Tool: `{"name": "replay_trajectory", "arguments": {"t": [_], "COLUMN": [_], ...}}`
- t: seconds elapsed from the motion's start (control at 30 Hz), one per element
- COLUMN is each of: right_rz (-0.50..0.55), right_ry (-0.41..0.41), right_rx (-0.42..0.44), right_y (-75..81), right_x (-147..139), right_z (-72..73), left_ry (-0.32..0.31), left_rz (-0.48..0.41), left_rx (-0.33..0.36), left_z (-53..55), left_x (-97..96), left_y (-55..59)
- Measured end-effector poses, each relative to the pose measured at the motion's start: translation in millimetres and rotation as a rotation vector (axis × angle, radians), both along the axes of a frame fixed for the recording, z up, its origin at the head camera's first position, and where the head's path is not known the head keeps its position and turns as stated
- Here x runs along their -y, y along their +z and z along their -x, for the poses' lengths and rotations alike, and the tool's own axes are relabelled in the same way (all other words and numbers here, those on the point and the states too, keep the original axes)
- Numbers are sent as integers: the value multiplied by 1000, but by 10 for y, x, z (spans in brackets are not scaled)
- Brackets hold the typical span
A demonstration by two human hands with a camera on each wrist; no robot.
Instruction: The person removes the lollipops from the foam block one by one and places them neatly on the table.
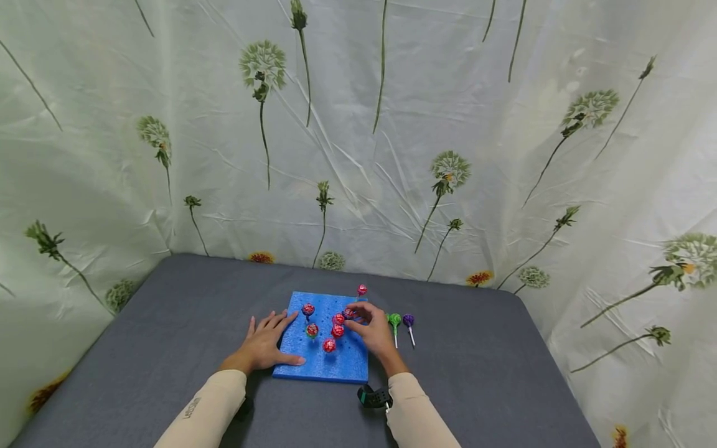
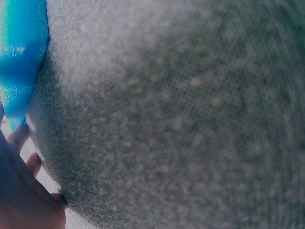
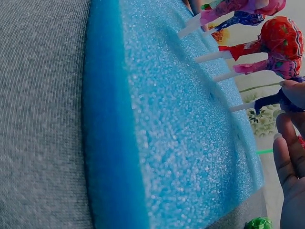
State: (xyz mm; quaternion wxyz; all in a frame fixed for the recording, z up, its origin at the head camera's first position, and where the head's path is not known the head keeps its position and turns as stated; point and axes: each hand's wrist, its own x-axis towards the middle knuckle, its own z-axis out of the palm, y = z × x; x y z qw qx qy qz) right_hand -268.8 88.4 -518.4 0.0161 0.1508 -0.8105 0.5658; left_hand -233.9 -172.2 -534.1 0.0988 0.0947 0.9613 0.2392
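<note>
A blue foam board (image 1: 353,367) lies on the table with several wrapped lollipops standing upright in it. My left hand (image 1: 267,343) is spread at the board's left side, thumb over its near-left part and fingertips along the left edge. My right hand (image 1: 372,330) pinches the head of a dark-blue-wrapped lollipop (image 3: 271,101) between thumb and fingers. Its white stick meets the foam in the right wrist view. Just left of those fingers stand a red lollipop (image 1: 338,331) and a pink one (image 1: 338,318). Another pink lollipop (image 1: 329,345) stands nearer me.
On the grey table (image 1: 470,373), right of my right hand, lie a green lollipop (image 1: 394,319) and a purple lollipop (image 1: 408,320). A red-headed lollipop (image 1: 361,289) rises by the board's far right corner. Behind the table hangs a dandelion-print curtain (image 1: 358,186).
</note>
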Motion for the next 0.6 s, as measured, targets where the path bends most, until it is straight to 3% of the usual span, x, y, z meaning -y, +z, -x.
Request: {"name": "replay_trajectory", "arguments": {"t": [0.27,0.6], "right_rz": [-58,-45], "right_ry": [-4,-23], "right_rx": [-52,-55], "right_y": [24,79], "right_x": [-7,-33], "right_z": [-25,-2], "left_ry": [-4,-7], "left_rz": [2,8], "left_rx": [-3,2], "left_z": [-8,-9], "left_x": [12,3], "left_y": [4,6]}}
